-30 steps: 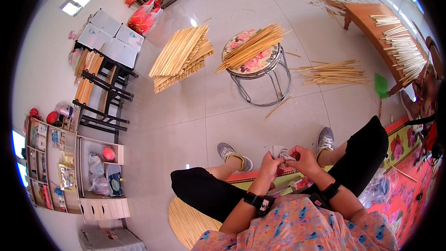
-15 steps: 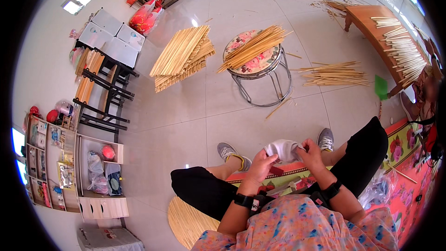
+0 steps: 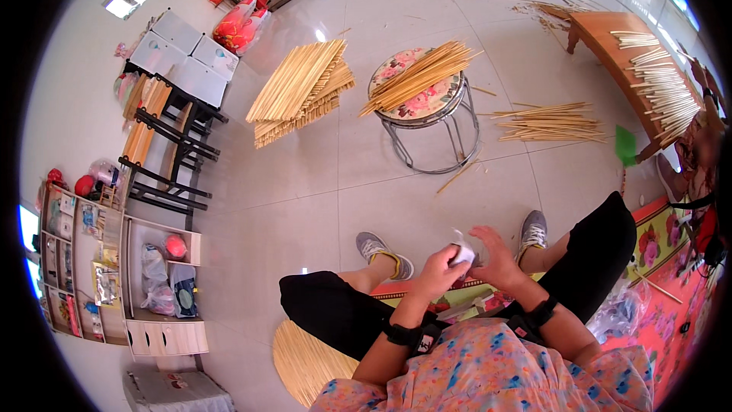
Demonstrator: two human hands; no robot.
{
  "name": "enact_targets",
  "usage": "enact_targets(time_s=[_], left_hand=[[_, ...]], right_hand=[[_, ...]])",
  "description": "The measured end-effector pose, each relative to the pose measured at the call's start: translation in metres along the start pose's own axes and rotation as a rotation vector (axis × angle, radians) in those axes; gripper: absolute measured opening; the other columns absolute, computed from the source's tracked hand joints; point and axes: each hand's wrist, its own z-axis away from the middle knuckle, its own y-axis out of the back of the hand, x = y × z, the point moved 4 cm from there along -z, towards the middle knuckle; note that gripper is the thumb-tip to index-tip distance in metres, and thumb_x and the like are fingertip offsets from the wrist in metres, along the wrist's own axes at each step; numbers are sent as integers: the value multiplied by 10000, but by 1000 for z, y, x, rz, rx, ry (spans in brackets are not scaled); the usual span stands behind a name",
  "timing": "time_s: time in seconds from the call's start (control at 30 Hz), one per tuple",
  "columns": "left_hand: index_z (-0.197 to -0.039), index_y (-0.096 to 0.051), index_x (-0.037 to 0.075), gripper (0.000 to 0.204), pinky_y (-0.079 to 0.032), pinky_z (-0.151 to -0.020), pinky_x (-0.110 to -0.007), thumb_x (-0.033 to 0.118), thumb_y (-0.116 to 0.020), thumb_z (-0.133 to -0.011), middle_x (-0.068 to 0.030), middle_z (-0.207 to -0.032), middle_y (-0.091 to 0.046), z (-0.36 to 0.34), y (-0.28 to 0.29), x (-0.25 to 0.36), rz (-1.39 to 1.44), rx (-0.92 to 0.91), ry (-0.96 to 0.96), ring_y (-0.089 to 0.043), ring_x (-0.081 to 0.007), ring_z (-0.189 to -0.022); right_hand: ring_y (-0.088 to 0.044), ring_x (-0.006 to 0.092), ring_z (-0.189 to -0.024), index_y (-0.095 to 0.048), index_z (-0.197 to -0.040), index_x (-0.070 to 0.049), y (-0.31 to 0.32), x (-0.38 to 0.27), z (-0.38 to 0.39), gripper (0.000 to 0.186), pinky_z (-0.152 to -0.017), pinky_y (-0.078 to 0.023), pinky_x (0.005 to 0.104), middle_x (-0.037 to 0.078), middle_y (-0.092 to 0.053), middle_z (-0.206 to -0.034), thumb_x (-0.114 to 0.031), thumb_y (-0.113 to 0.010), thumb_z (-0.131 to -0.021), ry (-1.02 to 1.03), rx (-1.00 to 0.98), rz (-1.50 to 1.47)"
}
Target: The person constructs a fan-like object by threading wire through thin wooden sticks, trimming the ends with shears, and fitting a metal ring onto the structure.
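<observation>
Between my knees, my left hand (image 3: 433,275) is closed on a small white cloth (image 3: 462,250). The cloth is bunched up, with a thin end sticking up above the fingers, and its exact kind does not show. Just to the right, my right hand (image 3: 497,259) is open, its fingers apart and close to the cloth but holding nothing. Both hands are held above a red, floral-patterned mat (image 3: 644,252) that lies under my legs.
Ahead, a round stool (image 3: 408,112) bears a bundle of thin sticks (image 3: 423,76). Stick panels (image 3: 297,88) lie left of it, loose sticks (image 3: 553,122) right. A brown bench (image 3: 610,46) holds more sticks; a person (image 3: 701,137) sits beside it. A round stick mat (image 3: 309,362) lies near my left knee.
The white cloth was stretched between both hands. Now my right hand has let go and opened, and the cloth is bunched in my left hand.
</observation>
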Motion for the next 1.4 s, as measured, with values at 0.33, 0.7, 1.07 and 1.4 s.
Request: enact_targets(time_s=[0.33,0.7,1.07,1.4], left_hand=[[-1097,-589,-7,258,-472,-810,-250,-8,-620,-841,-39,-968,-597,0,14,5,335,84,-44,-574,-102,-894],[-1029,-590,-26,256,-513,-755,-285,-97,-608,-784,-72,-907,-619,20,60,-20,527,452,-19,-625,-177,-837],[-933,-615,2,200,-484,-714,-233,-38,-695,-754,-56,-854,-655,17,63,-40,265,525,-18,-605,-109,-769],[-882,-581,3,180,-491,-688,-211,-53,-696,-755,-39,-801,-630,17,58,-28,364,598,-98,-599,-85,-739]], right_hand=[[-644,270,-720,-596,-956,-8,-8,33,9,204,-648,-491,353,122,-644,-778,-87,-635,-772,-179,-124,-86],[-597,133,-815,-538,-1168,-18,46,-11,-4,274,-728,-496,269,41,-633,-960,-51,-499,-899,-504,222,-912],[-572,113,-691,-501,-1244,-55,293,-65,68,318,-577,-454,249,35,-600,-942,-148,-467,-942,-170,1312,-540],[-633,341,-761,-595,-930,57,270,182,292,269,-703,-485,426,257,-628,-811,-190,-523,-853,-938,730,599]])
